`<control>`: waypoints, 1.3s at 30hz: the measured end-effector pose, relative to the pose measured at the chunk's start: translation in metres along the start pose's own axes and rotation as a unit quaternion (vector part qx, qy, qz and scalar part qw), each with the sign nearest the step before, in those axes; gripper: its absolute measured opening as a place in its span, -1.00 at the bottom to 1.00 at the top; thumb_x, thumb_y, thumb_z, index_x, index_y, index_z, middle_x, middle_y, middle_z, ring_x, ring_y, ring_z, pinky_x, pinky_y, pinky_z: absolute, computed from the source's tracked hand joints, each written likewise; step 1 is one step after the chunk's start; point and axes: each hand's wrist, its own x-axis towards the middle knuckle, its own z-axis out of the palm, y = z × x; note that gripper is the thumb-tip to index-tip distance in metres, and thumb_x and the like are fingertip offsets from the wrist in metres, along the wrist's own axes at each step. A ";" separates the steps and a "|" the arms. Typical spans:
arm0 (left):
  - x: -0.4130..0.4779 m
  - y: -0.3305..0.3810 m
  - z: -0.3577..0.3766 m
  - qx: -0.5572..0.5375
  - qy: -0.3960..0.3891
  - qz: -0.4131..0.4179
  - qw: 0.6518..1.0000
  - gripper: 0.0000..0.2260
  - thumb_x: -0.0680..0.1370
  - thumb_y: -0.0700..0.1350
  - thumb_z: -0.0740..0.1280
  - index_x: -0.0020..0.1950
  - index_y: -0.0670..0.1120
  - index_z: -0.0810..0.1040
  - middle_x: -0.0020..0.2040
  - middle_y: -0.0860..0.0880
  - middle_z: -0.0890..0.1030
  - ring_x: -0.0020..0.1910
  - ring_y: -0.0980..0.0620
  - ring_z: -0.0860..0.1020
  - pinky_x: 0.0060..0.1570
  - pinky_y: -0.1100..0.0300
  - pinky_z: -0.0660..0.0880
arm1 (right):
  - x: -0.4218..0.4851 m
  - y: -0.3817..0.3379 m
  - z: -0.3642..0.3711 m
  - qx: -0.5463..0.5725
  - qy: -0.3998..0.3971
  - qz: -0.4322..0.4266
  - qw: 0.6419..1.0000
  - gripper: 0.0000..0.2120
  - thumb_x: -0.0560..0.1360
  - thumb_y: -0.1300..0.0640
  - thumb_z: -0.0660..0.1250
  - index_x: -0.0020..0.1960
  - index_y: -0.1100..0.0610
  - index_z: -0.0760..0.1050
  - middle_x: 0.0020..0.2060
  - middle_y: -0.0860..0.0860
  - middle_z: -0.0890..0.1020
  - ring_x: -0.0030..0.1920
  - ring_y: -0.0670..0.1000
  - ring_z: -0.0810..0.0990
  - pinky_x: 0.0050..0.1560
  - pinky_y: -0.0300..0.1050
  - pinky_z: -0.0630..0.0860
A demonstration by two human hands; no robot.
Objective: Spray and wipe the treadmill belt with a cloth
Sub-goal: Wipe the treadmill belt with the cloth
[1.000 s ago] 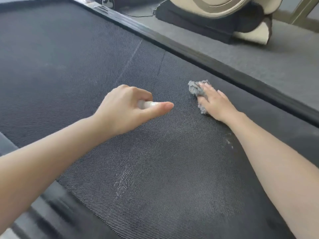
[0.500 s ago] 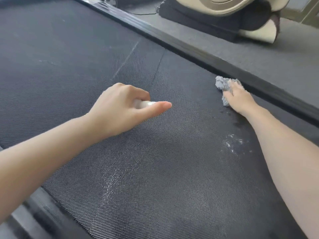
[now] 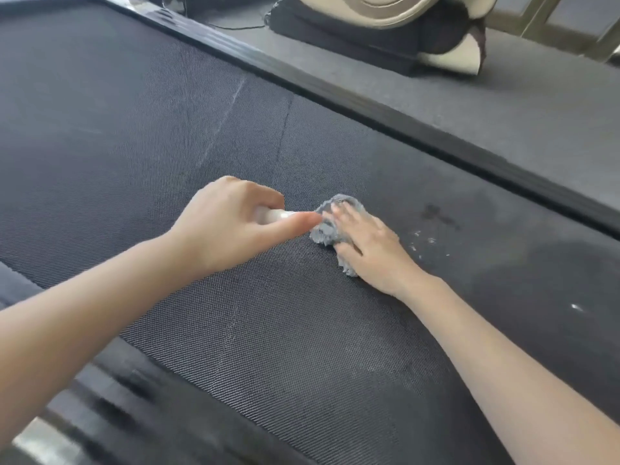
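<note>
The dark textured treadmill belt (image 3: 302, 347) fills most of the view. My left hand (image 3: 231, 226) hovers over its middle and grips a small white spray bottle (image 3: 273, 215), mostly hidden by the fingers. Just to the right, my right hand (image 3: 372, 250) presses a crumpled grey cloth (image 3: 330, 226) flat on the belt with straight fingers, close to my left thumb. Damp patches and white flecks (image 3: 424, 241) lie on the belt to the right of the cloth.
A black side rail (image 3: 369, 105) runs diagonally along the belt's far edge, with grey carpet (image 3: 503, 105) beyond it. A beige and black machine base (image 3: 385, 31) stands on the carpet at the top. Another black rail (image 3: 110, 397) borders the belt at lower left.
My right hand has slid the cloth leftward from near the far rail to beside my left hand. The left hand with the bottle has held roughly still.
</note>
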 end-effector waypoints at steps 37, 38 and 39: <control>-0.069 0.040 0.013 0.004 -0.116 0.008 0.993 -0.31 0.26 0.51 0.15 -0.36 -0.17 0.43 -0.63 0.10 0.30 -0.50 0.07 0.33 -0.34 0.17 0.36 | -0.208 0.006 0.003 -0.008 0.075 0.218 0.973 -0.53 0.63 0.05 0.05 0.43 -0.18 -0.09 0.38 -0.31 -0.09 0.45 -0.32 -0.16 0.48 -0.19 -0.27; -0.069 0.042 0.015 0.001 -0.104 0.002 0.995 -0.34 0.25 0.49 0.15 -0.39 -0.16 0.41 -0.63 0.09 0.29 -0.50 0.04 0.33 -0.32 0.16 0.38 | -0.209 0.006 0.003 -0.006 0.074 0.216 0.973 -0.54 0.63 0.04 0.05 0.40 -0.20 -0.11 0.38 -0.31 -0.09 0.45 -0.32 -0.16 0.48 -0.18 -0.26; -0.070 0.043 0.018 -0.003 -0.083 0.001 0.997 -0.36 0.25 0.48 0.15 -0.44 -0.14 0.35 -0.64 0.07 0.27 -0.50 0.02 0.32 -0.32 0.16 0.38 | -0.208 0.007 0.003 -0.004 0.074 0.215 0.974 -0.54 0.63 0.04 0.05 0.39 -0.22 -0.13 0.39 -0.31 -0.09 0.44 -0.33 -0.17 0.48 -0.17 -0.26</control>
